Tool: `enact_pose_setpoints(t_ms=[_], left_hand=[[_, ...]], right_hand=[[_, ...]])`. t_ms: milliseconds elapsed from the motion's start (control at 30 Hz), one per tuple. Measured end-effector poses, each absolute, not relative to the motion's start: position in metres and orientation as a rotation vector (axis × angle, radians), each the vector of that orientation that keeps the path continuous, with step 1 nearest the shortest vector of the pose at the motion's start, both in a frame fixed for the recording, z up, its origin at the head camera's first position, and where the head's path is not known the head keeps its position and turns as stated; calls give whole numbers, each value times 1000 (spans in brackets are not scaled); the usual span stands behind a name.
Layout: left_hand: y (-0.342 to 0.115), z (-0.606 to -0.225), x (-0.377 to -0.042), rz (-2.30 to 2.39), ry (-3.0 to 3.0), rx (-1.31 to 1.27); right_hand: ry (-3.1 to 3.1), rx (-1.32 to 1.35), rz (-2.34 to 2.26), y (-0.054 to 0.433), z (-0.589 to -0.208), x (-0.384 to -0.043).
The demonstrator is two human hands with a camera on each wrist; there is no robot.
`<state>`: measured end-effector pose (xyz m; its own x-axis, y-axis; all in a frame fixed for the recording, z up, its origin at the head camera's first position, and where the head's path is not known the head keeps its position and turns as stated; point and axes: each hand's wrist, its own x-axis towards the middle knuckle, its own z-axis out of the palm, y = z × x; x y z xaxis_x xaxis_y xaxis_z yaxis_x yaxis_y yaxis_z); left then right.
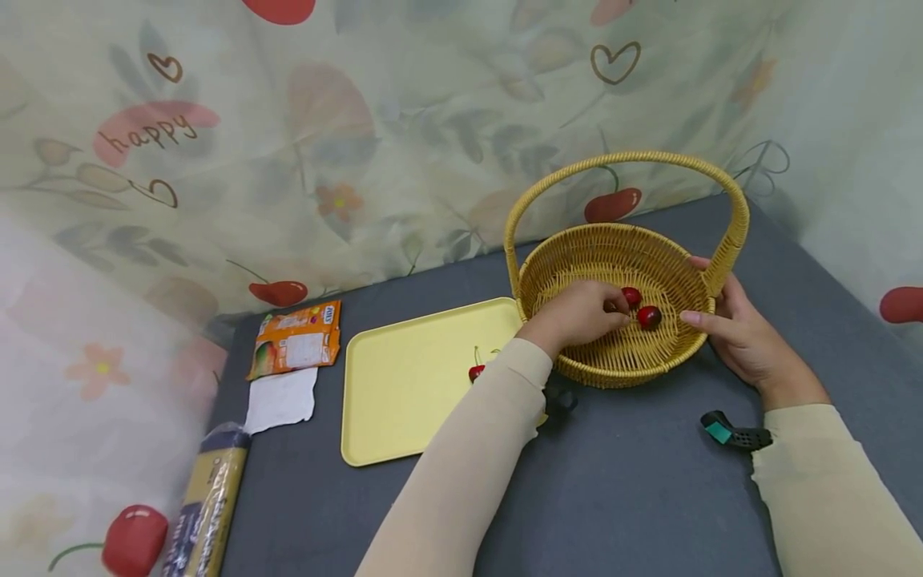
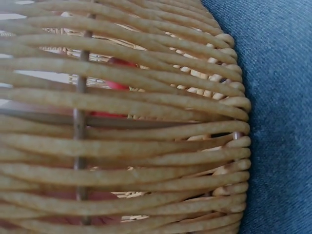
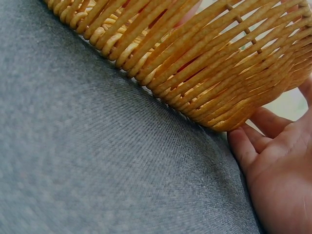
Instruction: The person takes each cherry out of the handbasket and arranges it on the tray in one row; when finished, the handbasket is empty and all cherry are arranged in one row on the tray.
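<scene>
A woven basket [image 1: 613,373] with a tall arched handle [image 1: 627,158] stands on the grey cloth. My left hand [image 1: 582,314] reaches inside it, fingertips curled together beside a dark red cherry [image 1: 650,317]; they seem to pinch its stem. Just behind lies another cherry [image 1: 631,297]. My right hand [image 1: 743,336] grips the basket's right side near the handle's foot, thumb over the rim and fingers outside. In the right wrist view that hand's fingers [image 3: 242,146] touch the basket's lower wall [image 3: 195,92]. Weave fills the left wrist view, with a red cherry [image 2: 119,73] glimpsed through gaps.
A yellow tray [image 1: 389,393] sits left of the basket, with a stemmed cherry [image 1: 476,373] on it, partly behind my left sleeve. Farther left are an orange packet [image 1: 297,336], a white tissue [image 1: 283,398] and a plastic-wrapped package [image 1: 209,505]. A printed curtain [image 1: 404,160] hangs behind.
</scene>
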<state>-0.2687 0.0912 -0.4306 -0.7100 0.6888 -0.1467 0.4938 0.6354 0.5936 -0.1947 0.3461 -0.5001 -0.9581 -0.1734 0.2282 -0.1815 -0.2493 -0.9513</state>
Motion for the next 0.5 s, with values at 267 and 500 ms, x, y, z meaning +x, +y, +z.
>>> enact_pose_setpoints(t_ms=[267,500], left_hand=[[88,-431,-270,1138,2466,877],[81,-426,-268,1551,2362,760]], right_hand=[[-1925,454,2436,347,-501,-194],[-1929,460,2440,347,-500,-194]])
